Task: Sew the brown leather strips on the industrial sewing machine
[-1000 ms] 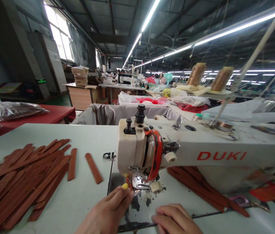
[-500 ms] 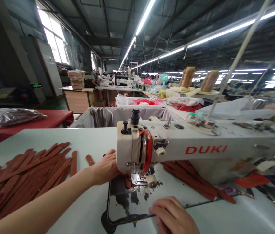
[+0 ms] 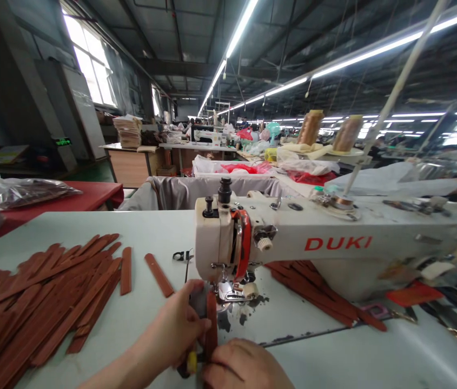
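A white DUKI sewing machine (image 3: 293, 237) stands on the pale table (image 3: 147, 227). My left hand (image 3: 175, 324) grips a narrow brown leather strip (image 3: 211, 324) just in front of the presser foot (image 3: 232, 292). My right hand (image 3: 244, 367) holds the near end of the same strip at the bottom edge. A small yellow-handled tool (image 3: 191, 363) shows between my hands; which hand holds it I cannot tell.
A large pile of brown strips (image 3: 37, 302) lies at left, with two loose strips (image 3: 158, 274) beside it. More strips (image 3: 321, 297) lie behind the machine arm. Thread cones (image 3: 310, 127) stand at the back. A red table (image 3: 70, 195) holds a plastic bag.
My left hand has drawn back from the left side of the machine head and now grips a strip in front of the foot. My right hand has moved left onto the strip.
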Demonstrator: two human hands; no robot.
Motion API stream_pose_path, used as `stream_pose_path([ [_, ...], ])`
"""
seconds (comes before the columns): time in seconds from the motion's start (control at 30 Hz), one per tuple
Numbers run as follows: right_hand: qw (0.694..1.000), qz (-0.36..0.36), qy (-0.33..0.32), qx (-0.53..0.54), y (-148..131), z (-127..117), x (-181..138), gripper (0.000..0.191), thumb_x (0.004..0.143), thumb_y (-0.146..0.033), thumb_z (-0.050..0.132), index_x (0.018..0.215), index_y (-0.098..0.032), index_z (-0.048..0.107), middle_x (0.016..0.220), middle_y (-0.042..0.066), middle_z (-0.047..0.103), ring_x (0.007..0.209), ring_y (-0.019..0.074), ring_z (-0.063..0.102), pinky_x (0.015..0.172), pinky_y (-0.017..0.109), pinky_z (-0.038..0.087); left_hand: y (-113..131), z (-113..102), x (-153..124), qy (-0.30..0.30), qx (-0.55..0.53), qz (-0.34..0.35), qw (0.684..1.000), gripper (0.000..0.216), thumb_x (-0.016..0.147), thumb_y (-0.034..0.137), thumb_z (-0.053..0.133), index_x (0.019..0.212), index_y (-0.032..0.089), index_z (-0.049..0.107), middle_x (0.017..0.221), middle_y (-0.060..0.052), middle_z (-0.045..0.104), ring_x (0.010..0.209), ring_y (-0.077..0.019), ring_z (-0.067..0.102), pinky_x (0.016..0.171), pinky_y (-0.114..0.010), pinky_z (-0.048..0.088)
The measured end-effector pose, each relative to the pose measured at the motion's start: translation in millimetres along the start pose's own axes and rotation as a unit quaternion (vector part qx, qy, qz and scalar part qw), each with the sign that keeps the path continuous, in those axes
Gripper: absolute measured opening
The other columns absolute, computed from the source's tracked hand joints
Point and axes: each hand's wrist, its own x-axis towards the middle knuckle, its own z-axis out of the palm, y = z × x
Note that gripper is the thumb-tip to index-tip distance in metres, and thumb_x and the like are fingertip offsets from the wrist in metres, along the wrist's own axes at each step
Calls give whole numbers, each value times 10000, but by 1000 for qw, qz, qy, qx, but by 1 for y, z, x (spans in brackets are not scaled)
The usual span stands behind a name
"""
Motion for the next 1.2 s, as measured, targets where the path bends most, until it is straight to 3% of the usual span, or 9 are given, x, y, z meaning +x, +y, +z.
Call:
stream_pose_path([
  [0.13, 995, -85, 12, -49, 17, -12, 8, 299, 977, -207, 477, 736, -203, 654, 642, -20, 654, 554, 134, 580, 494, 258, 439, -19, 8, -5, 104, 103, 169, 975, 284, 781, 127, 527, 1027, 199, 649, 952, -88, 663, 975, -278, 635, 910, -435, 509],
  [0.23, 991, -111, 28, -64, 21, -14, 12, 364, 988, -174, 434, 686, -189, 638, 614, -9, 639, 545, 139, 567, 491, 250, 434, -51, 26, 2, 210, 242, 411, 854, 417, 854, 113, 436, 1221, 237, 591, 1205, -76, 635, 1090, -236, 606, 951, -363, 522],
  [0.3, 991, -113, 42, -55, 20, -11, 12, 414, 1010, -168, 370, 704, -180, 649, 635, 3, 653, 565, 139, 589, 524, 240, 463, -66, 36, 9, 247, 308, 476, 786, 440, 890, 124, 399, 1303, 206, 526, 1283, -84, 610, 1151, -221, 589, 984, -323, 517],
  [0.37, 992, -106, 52, -44, 20, -8, 12, 467, 1026, -167, 306, 727, -175, 664, 651, 14, 666, 585, 139, 612, 560, 234, 494, -66, 38, 12, 252, 348, 497, 754, 438, 883, 126, 388, 1298, 173, 518, 1301, -99, 606, 1188, -230, 577, 1027, -334, 495],
  [0.6, 991, -95, 92, -11, 20, -1, 13, 450, 1023, -155, 326, 736, -172, 672, 654, 10, 682, 598, 130, 638, 579, 217, 536, -9, 10, -14, 220, 393, 474, 756, 514, 752, 20, 399, 1213, 143, 588, 1011, -92, 723, 980, -190, 693, 878, -236, 567],
  [0.8, 991, -81, 106, -27, 21, -21, 12, 479, 1039, -385, 357, 709, -199, 650, 660, -24, 671, 595, 125, 643, 559, 220, 518, -31, 18, -2, 270, 310, 514, 753, 552, 821, 76, 392, 1343, 209, 512, 1084, -48, 720, 989, -173, 692, 949, -209, 520],
  [0.93, 992, 105, 2, -67, 48, -77, -6, 241, 958, -215, 461, 859, -244, 678, 799, -20, 698, 696, 158, 665, 630, 264, 540, -56, 28, 14, 304, 273, 503, 761, 520, 933, 160, 363, 1446, 229, 409, 1163, -38, 697, 1070, -162, 669, 1004, -204, 480],
  [1.03, 950, 256, -62, -170, 79, -116, -25, 242, 868, -97, 483, 973, -196, 677, 902, 57, 704, 786, 224, 693, 694, 354, 572, -60, 30, 17, 309, 245, 481, 783, 479, 964, 207, 361, 1430, 284, 438, 1184, -23, 693, 1068, -173, 675, 999, -223, 494],
  [1.2, 927, 284, -103, -223, 122, -129, -47, 290, 847, -125, 507, 1092, -138, 662, 1021, 122, 698, 865, 270, 700, 787, 433, 576, -52, 29, 13, 315, 276, 517, 747, 499, 956, 177, 334, 1443, 244, 420, 1109, -50, 712, 993, -170, 697, 951, -212, 524],
])
